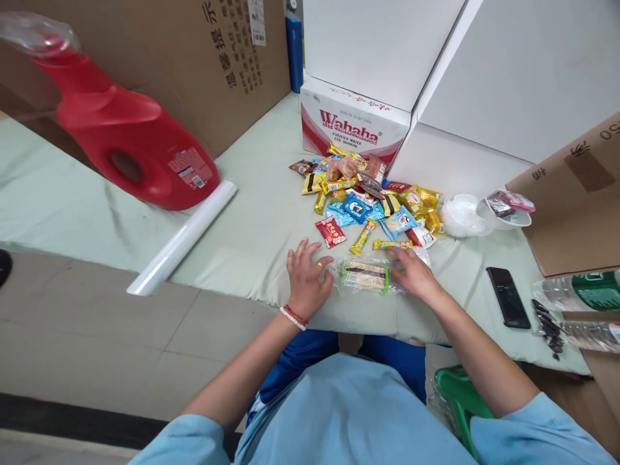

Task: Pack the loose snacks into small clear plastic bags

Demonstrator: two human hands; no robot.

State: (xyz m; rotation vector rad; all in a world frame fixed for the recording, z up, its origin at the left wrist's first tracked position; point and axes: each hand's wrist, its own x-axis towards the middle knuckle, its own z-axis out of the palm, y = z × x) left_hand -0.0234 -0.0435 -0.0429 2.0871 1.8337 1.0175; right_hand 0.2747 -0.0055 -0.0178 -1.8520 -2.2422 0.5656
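both hands flat on my clear snack bag (364, 276): left hand (306, 279) presses its left end, right hand (413, 274) its right, fingers spread, near the cloth's front edge, just before the snack pile (368, 197).

1 clear packet (364, 276); 1 red jug (126, 139); 1 roll (181, 239); 1 phone (507, 297); 2 clear bottles (581, 290).

"Wahaha" and "Purified water for drinking" on the red-and-white carton (355, 123); "温馨提示" on the brown cardboard box (232, 58)
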